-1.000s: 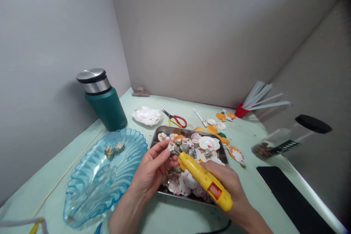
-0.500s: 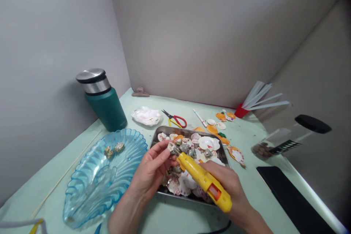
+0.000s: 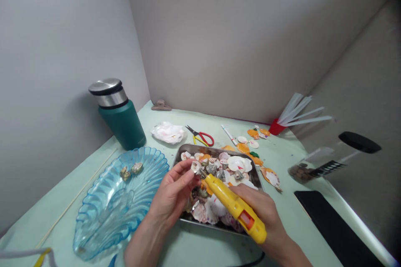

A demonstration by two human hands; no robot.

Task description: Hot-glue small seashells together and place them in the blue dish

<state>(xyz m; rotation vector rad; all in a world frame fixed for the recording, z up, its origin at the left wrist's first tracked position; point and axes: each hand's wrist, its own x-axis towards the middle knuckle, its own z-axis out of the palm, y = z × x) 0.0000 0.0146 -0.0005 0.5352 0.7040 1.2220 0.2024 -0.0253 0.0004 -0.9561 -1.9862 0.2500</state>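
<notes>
Between the thumb and fingers of my left hand (image 3: 175, 187) is a small pale seashell (image 3: 196, 167). My right hand (image 3: 261, 208) grips a yellow hot glue gun (image 3: 233, 204), its nozzle pointing up and left at the shell. Whether the tip touches the shell I cannot tell. Below both hands lies a metal tray (image 3: 216, 226) full of scallop shells and small spiral shells. To the left, a blue scalloped glass dish (image 3: 125, 200) holds two small spiral shells (image 3: 131, 171).
Behind the tray are scissors (image 3: 202, 137), a white plastic bundle (image 3: 168, 132) and a marker (image 3: 228, 134). A green bottle (image 3: 122, 119) stands left. Orange shells (image 3: 270, 177), a red cup of glue sticks (image 3: 276, 127), a clear jar (image 3: 326, 162) and a black phone-like slab (image 3: 332, 221) lie right.
The seashell in my left hand has turned slightly, its opening now facing more toward me. The glue gun stays close beside it, almost unmoved. The whole view has shifted a little.
</notes>
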